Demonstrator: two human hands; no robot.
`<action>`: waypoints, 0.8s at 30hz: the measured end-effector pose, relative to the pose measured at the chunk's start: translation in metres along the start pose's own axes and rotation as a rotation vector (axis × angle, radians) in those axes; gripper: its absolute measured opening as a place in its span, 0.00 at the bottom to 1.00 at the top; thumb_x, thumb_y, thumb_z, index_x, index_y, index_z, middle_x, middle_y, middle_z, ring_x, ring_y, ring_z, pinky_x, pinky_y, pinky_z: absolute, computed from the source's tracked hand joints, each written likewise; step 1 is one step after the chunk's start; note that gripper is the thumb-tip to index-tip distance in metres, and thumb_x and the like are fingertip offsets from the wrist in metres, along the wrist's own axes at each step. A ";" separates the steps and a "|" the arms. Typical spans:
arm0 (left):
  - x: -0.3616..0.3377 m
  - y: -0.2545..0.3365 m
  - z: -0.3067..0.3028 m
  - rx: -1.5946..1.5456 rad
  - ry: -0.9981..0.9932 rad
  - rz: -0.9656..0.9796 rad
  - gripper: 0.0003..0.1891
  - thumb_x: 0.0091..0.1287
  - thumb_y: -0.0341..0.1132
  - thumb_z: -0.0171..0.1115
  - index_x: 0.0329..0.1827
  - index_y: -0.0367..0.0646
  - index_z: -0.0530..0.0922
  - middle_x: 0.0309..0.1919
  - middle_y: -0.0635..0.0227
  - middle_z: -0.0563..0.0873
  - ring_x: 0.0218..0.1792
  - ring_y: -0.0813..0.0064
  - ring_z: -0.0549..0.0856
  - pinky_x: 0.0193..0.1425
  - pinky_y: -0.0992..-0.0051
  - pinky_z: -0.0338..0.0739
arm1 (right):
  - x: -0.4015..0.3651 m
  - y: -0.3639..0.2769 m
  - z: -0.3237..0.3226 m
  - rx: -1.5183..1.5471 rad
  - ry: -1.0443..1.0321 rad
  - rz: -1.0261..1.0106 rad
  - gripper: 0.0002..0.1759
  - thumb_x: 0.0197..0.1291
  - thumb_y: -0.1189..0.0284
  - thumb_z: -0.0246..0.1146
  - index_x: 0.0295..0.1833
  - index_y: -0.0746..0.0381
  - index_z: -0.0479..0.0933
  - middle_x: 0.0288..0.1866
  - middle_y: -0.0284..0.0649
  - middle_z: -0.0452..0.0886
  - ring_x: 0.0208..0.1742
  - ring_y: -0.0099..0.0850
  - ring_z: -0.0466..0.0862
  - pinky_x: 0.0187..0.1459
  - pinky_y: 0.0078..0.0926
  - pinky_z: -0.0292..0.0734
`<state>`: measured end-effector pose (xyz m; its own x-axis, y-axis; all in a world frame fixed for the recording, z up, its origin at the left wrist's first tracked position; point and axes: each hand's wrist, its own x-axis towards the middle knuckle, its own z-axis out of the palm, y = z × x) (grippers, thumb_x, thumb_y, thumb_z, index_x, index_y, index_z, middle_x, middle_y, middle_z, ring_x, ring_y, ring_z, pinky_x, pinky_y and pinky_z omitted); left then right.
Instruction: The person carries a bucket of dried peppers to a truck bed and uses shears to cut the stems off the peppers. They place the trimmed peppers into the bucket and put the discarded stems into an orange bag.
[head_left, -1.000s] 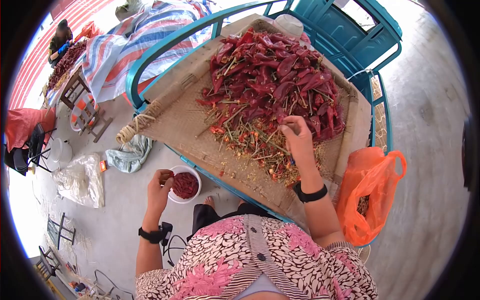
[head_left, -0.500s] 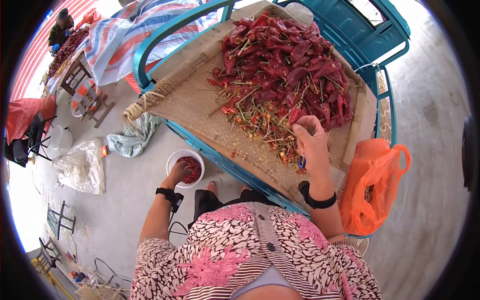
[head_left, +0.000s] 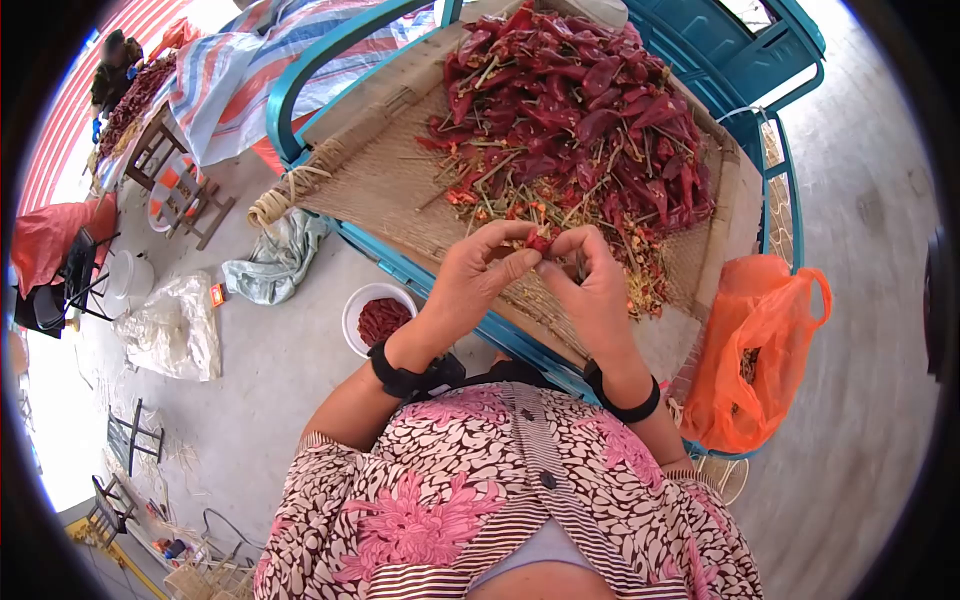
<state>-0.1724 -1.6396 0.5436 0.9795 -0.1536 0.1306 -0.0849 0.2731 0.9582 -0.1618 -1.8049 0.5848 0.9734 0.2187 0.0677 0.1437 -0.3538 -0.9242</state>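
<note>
Both hands meet over the near edge of a woven mat (head_left: pixel 390 165). My left hand (head_left: pixel 475 280) is closed, its fingertips pinching a red dried chili pepper (head_left: pixel 540 240). From the other side, my right hand (head_left: pixel 592 290) is closed on the same pepper. Something small and dark shows by the right fingers, too little of it to name. Behind the hands rises a heap of dried red chili peppers (head_left: pixel 590 110). Stems, seeds and scraps (head_left: pixel 520 205) lie along its near side. Below and left, a white bucket (head_left: pixel 352 325) on the floor holds more red peppers.
The mat rests on a teal metal cart (head_left: pixel 375 250). An orange plastic bag (head_left: pixel 745 370) hangs at its right. On the floor at left lie a greenish cloth (head_left: pixel 275 265), a clear plastic bag (head_left: pixel 175 335) and small stools (head_left: pixel 135 435). Another person (head_left: pixel 115 70) is at the far left.
My left hand has left the bucket and come up to the mat. My right hand has moved left and toward me with the pepper, and both hands now meet at it.
</note>
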 end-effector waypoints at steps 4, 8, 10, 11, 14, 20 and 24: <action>-0.002 -0.007 0.006 -0.052 0.033 -0.012 0.14 0.72 0.33 0.58 0.57 0.36 0.76 0.45 0.70 0.84 0.49 0.79 0.81 0.54 0.78 0.75 | 0.001 0.001 -0.004 0.138 0.100 -0.077 0.09 0.62 0.74 0.65 0.47 0.63 0.77 0.34 0.30 0.75 0.31 0.14 0.73 0.32 0.12 0.67; 0.000 -0.005 0.008 -0.122 -0.055 -0.035 0.13 0.74 0.34 0.54 0.55 0.35 0.75 0.43 0.69 0.83 0.46 0.80 0.81 0.53 0.79 0.75 | 0.003 -0.004 -0.009 0.310 -0.057 -0.045 0.10 0.65 0.75 0.62 0.51 0.64 0.80 0.42 0.35 0.77 0.42 0.20 0.79 0.40 0.17 0.76; 0.000 -0.002 0.013 -0.104 -0.048 -0.022 0.13 0.75 0.34 0.52 0.55 0.35 0.75 0.40 0.69 0.83 0.43 0.81 0.81 0.52 0.79 0.75 | 0.005 0.003 -0.009 0.161 -0.013 -0.197 0.09 0.64 0.76 0.63 0.49 0.64 0.81 0.42 0.35 0.78 0.42 0.21 0.80 0.40 0.19 0.78; 0.000 -0.003 0.014 -0.086 -0.040 -0.035 0.13 0.76 0.34 0.51 0.55 0.34 0.75 0.39 0.70 0.82 0.41 0.82 0.80 0.49 0.80 0.75 | 0.006 0.005 -0.008 0.087 0.007 -0.273 0.09 0.63 0.77 0.63 0.48 0.64 0.82 0.42 0.36 0.79 0.42 0.22 0.81 0.40 0.20 0.78; -0.003 -0.005 0.015 -0.036 -0.008 -0.105 0.12 0.76 0.34 0.49 0.54 0.34 0.74 0.35 0.72 0.79 0.37 0.84 0.78 0.44 0.81 0.75 | 0.007 0.007 -0.007 -0.070 0.026 -0.361 0.09 0.59 0.78 0.66 0.46 0.62 0.83 0.42 0.37 0.80 0.40 0.24 0.82 0.37 0.21 0.79; -0.005 -0.005 0.020 -0.019 0.012 -0.090 0.12 0.77 0.35 0.49 0.53 0.35 0.75 0.33 0.74 0.79 0.34 0.85 0.78 0.42 0.82 0.74 | 0.007 0.007 -0.003 -0.182 0.095 -0.422 0.06 0.56 0.79 0.67 0.41 0.62 0.80 0.42 0.38 0.81 0.36 0.25 0.83 0.33 0.22 0.78; -0.006 0.000 0.014 0.032 -0.094 -0.119 0.11 0.77 0.34 0.49 0.51 0.35 0.75 0.33 0.73 0.78 0.33 0.84 0.77 0.40 0.81 0.73 | 0.001 0.005 -0.004 -0.161 0.098 -0.380 0.05 0.60 0.77 0.65 0.40 0.64 0.77 0.40 0.35 0.80 0.30 0.23 0.81 0.30 0.19 0.75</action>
<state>-0.1806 -1.6525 0.5467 0.9617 -0.2715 0.0375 0.0234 0.2177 0.9757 -0.1596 -1.8104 0.5822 0.8572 0.2765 0.4345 0.5139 -0.4036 -0.7570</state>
